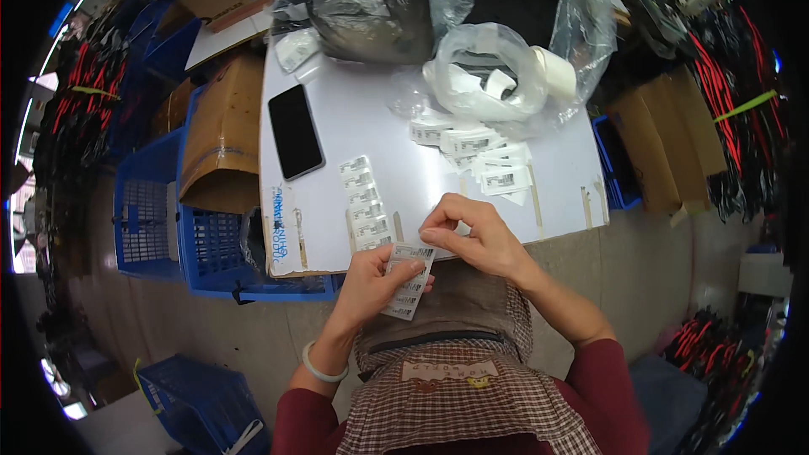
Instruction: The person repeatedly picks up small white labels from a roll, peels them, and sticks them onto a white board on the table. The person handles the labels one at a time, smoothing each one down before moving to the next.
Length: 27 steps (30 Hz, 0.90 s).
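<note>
My left hand (374, 283) grips a short strip of printed white labels (409, 293) over my apron, just off the table's front edge, thumb lying across its face. Close above the strip's top end, my right hand (477, 238) is closed in a pinch of thumb and forefinger; whatever is between the fingertips is too small to make out. Another strip of labels (364, 194) lies flat on the white table (354, 109), beyond my left hand. Farther off to the right is a loose pile of white printed tags (489, 156).
A black phone (296, 132) lies at the table's left. Clear plastic bags (581, 42) and a white roll (556, 72) stand at the back, beside a dark bag (366, 8). Blue crates (221, 244) and a cardboard box (223, 139) flank the left edge; another box (670, 139) stands right.
</note>
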Tool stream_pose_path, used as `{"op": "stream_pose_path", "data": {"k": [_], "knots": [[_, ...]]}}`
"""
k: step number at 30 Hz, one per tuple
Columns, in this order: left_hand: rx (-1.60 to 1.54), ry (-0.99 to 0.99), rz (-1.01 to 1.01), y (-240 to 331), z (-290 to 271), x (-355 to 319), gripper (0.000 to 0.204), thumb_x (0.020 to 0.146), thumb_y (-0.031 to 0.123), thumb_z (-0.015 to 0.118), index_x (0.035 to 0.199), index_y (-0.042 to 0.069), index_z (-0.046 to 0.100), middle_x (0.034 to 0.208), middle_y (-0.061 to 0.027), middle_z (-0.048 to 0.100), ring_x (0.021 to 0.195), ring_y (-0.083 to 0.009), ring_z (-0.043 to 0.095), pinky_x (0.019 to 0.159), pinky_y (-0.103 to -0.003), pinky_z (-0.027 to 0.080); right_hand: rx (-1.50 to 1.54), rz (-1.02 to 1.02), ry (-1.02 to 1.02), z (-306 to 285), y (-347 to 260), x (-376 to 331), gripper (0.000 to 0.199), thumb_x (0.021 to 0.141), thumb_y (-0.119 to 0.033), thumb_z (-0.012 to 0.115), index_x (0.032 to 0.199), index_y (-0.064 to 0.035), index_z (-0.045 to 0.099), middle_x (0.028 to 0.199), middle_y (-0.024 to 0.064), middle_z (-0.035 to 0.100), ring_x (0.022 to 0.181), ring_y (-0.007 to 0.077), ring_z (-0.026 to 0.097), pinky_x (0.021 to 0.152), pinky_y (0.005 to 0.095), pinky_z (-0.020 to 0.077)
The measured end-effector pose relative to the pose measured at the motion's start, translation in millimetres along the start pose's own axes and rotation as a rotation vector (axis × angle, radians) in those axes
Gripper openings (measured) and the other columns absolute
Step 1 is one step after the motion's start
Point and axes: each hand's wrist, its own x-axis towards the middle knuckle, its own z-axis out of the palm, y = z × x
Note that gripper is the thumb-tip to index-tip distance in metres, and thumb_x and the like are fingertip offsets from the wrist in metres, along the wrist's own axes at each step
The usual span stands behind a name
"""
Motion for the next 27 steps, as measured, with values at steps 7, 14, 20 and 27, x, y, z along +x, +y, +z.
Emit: {"op": "stream_pose_path", "data": {"k": [7, 14, 20, 27], "knots": [[0.094, -0.063, -0.046, -1.6, 2.2, 4.4, 0.019, 0.092, 0.010, 0.066, 0.103, -0.006, 0.067, 0.082, -0.0113, 0.072, 0.071, -0.0154, 0.071, 0.062, -0.025, 0.057, 0.136, 0.162, -0.135, -3.3, 13.8, -9.7, 0.019, 0.091, -0.018, 0.067, 0.088, 0.0008, 0.065, 0.071, 0.0036, 0.062, 0.064, 0.0087, 0.052, 0.058, 0.0262, 0.0427], [0.225, -0.060, -0.037, 1.8, -0.7, 8.5, 0.018, 0.090, 0.013, 0.070, 0.096, -0.004, 0.071, 0.080, -0.0064, 0.072, 0.068, -0.0080, 0.066, 0.060, -0.023, 0.052, 0.299, 0.241, -0.206, -4.2, 20.8, -12.4, 0.018, 0.091, -0.017, 0.067, 0.088, 0.0008, 0.066, 0.073, 0.0011, 0.063, 0.066, 0.0074, 0.051, 0.061, 0.0240, 0.0415], [0.298, -0.060, 0.178, -9.0, -3.9, 14.9, 0.016, 0.084, 0.010, 0.076, 0.096, -0.001, 0.072, 0.079, -0.0076, 0.073, 0.068, -0.0071, 0.065, 0.060, -0.022, 0.050, 0.836, 0.463, -0.298, -1.2, 38.1, -19.1, 0.018, 0.088, -0.019, 0.070, 0.083, -0.0018, 0.069, 0.074, -0.0015, 0.064, 0.068, 0.0048, 0.052, 0.061, 0.0212, 0.0395], [0.085, 0.101, 0.272, -4.7, 32.3, 14.0, 0.029, 0.086, -0.006, 0.068, 0.113, -0.004, 0.059, 0.087, -0.0128, 0.071, 0.076, -0.0133, 0.069, 0.064, -0.022, 0.054, 0.590, 0.483, -0.082, -6.4, 31.2, -25.6, 0.015, 0.086, -0.017, 0.072, 0.086, -0.0023, 0.069, 0.073, -0.0028, 0.064, 0.064, 0.0043, 0.052, 0.059, 0.0196, 0.0410]]}}
